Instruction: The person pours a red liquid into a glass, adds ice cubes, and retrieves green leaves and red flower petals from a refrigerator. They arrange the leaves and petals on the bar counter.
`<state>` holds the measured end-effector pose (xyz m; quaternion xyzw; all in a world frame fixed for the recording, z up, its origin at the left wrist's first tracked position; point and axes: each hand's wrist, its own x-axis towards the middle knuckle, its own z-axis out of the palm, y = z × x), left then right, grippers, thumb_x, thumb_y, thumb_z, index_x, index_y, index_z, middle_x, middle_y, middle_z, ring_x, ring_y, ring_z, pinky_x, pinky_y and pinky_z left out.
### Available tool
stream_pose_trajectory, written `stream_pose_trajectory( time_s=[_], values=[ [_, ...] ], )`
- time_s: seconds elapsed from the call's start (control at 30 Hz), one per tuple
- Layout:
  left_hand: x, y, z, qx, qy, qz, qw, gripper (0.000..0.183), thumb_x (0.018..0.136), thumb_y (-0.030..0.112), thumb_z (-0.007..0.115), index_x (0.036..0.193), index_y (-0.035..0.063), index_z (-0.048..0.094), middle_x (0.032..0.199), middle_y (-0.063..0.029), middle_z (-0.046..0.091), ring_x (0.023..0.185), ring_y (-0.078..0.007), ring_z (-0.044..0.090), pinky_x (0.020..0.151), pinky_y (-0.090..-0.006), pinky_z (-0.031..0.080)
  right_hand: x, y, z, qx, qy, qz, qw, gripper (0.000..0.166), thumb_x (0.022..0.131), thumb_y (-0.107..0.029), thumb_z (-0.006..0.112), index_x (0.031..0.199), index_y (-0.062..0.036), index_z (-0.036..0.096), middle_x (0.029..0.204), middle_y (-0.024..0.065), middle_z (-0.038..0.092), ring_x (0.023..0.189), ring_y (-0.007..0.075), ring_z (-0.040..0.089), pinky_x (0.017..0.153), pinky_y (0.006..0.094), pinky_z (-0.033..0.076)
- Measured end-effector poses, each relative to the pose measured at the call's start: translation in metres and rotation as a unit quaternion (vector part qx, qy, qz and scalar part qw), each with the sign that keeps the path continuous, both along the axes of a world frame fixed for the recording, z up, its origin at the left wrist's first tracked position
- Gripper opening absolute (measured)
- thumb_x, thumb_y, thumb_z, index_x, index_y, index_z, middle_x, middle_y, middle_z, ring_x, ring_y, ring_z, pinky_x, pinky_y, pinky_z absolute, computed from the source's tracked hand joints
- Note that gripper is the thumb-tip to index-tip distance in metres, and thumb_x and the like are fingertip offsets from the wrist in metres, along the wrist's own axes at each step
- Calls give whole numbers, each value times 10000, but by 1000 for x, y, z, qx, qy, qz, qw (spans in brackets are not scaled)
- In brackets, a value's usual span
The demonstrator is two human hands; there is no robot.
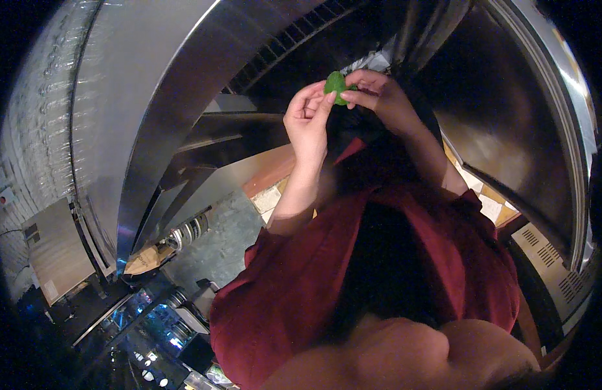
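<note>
My left hand (pixel 308 109) pinches a fresh green leaf (pixel 335 83), which looks like mint, between thumb and fingers. From the other side, my right hand (pixel 371 92) has its thumb and fingertips on the lower edge of the same greenery. A smaller piece of leaf shows near my right fingertips. Both hands are raised in front of the dark inside of an open metal cabinet, probably a refrigerator. Behind the right hand lies some pale, crumpled plastic or paper (pixel 379 61), partly hidden.
A stainless steel door (pixel 515 122) stands swung out on the right. Dark wire shelving (pixel 281 46) is at the upper left, beside a metal counter edge (pixel 154 107). Below left are stacked cups or cans (pixel 190 233) and a brown paper bag (pixel 147 259).
</note>
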<state>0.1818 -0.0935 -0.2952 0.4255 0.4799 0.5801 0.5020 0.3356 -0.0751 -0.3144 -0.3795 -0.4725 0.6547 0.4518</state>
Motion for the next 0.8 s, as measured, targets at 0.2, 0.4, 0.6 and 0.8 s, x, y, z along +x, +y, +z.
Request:
stream_pose_trajectory(
  time_s=[0.2, 0.4, 0.6, 0.8],
  values=[
    [-13, -3, -12, 5, -78, -70, 995, 269, 831, -31, 634, 1087, 29, 575, 926, -88, 661, 842, -134, 632, 780, -241, 485, -2, 5, 4, 35, -28, -20, 999, 182, 820, -139, 679, 957, -34, 622, 845, 28, 630, 749, 103, 584, 689, 248, 470],
    [-13, -3, -8, -27, -50, -120, 991, 203, 843, -64, 598, 1033, 4, 570, 940, -96, 660, 840, -116, 630, 769, -223, 497, 8, 8, 8, 48, -90, 35, 994, 141, 819, -44, 658, 948, -18, 609, 866, 12, 620, 839, 83, 577, 741, 234, 461],
    [-15, -1, -14, -60, -42, -110, 991, 139, 852, -22, 623, 986, -6, 591, 901, -86, 672, 782, -108, 632, 736, -224, 503, 18, 9, 10, 114, -175, 58, 976, 124, 829, -79, 670, 933, -34, 620, 877, 2, 620, 819, 79, 566, 747, 235, 457],
    [-12, 1, -14, -59, -39, -72, 995, 100, 845, -19, 639, 939, -4, 611, 869, -78, 674, 766, -94, 626, 709, -213, 495, 28, 8, 16, 140, -173, 72, 972, 113, 812, -153, 702, 876, -88, 636, 696, -49, 532, 627, 54, 442, 563, 240, 371]
  ],
)
